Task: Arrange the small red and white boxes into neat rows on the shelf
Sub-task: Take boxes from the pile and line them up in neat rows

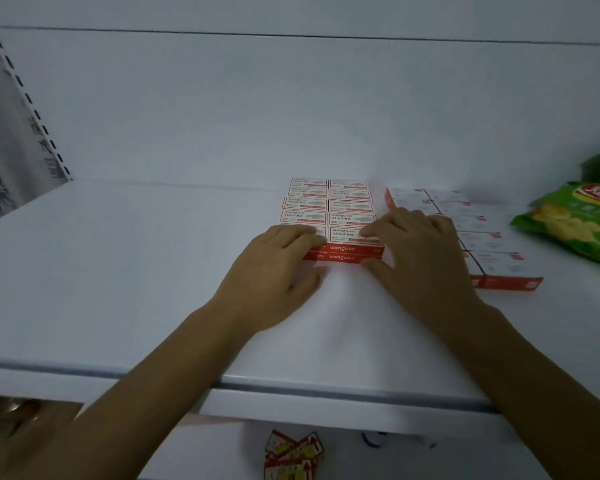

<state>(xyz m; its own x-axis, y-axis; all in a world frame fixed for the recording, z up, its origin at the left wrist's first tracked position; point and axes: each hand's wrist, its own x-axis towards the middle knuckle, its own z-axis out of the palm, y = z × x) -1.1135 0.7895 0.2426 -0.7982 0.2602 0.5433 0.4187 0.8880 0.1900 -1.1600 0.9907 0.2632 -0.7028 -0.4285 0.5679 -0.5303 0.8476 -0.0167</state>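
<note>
Rows are already made in the middle of the white shelf (136,271). There the block of boxes (326,206) stands, red and white, two boxes wide and two layers high. Its rows run back toward the wall. The edges look straight and the boxes touch each other.

The left hand (278,271) holds the front left corner of the block. Its fingers lie bent over the top of the front box, and its thumb is at the red front side, down by the shelf. The right hand (420,251) does the same at the front right corner. The two hands are apart, one at each side, and both are clamped on the block. I think they are squeezing it square or sliding it into place.

Just to the right lies a second group of boxes (496,263), partly hidden behind the right hand. Its rows run at a slant, not in line with the block, and there is a gap between the two.

So I think about half the job is done. The block is neat. The second group likely needs turning straight and pushing up beside it.

A green snack bag (575,223) lies at the far right. Small red and yellow packets (291,455) lie on a level below the shelf.
</note>
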